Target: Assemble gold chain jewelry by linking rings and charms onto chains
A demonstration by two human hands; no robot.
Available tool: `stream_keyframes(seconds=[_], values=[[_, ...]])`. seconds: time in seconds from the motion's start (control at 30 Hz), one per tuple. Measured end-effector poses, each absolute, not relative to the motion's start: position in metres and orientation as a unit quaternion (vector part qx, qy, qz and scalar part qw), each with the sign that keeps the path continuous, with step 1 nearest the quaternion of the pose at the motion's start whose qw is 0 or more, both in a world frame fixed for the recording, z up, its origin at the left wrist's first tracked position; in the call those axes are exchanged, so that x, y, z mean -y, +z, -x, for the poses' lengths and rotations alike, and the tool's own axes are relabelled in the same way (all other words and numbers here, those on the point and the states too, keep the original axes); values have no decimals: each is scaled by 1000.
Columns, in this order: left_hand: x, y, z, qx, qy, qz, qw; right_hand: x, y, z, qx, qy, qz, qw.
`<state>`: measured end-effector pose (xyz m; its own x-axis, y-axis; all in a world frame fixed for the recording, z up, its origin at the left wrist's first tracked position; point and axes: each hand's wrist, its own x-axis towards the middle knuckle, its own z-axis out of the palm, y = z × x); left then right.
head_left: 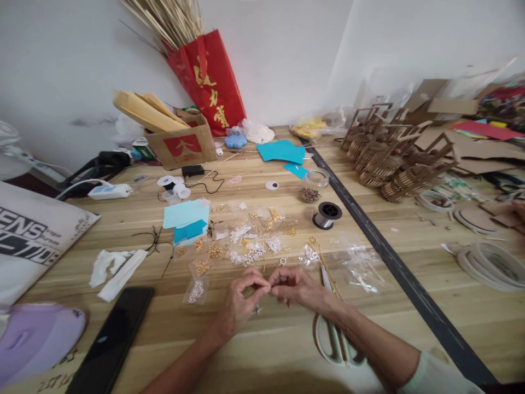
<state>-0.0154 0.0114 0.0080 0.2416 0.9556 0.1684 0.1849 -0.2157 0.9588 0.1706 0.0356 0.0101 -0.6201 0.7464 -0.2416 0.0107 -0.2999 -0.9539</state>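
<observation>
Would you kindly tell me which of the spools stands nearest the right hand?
The black spool, wound with silvery wire, near the glass jar; the others, white-rimmed, sit farther left, beyond the pale blue sheets.

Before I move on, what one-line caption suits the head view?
Left hand and right hand meet at the fingertips, near scissors and small bags of gold-coloured and silvery pieces.

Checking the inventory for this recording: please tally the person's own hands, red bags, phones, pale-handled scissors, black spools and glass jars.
Own hands: 2 (left hand, right hand)
Red bag: 1
Phone: 1
Pale-handled scissors: 1
Black spool: 1
Glass jar: 1
Total: 7
</observation>
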Motion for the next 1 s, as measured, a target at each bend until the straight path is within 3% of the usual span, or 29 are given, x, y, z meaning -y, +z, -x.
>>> stream_keyframes(seconds=[0.37,1.0], values=[[-6,1,13,-417,431,-708,374,-34,3,-168,552,699,367,269],[-8,13,12,-450,424,-647,446,-36,2,-170,547,701,368,270]])
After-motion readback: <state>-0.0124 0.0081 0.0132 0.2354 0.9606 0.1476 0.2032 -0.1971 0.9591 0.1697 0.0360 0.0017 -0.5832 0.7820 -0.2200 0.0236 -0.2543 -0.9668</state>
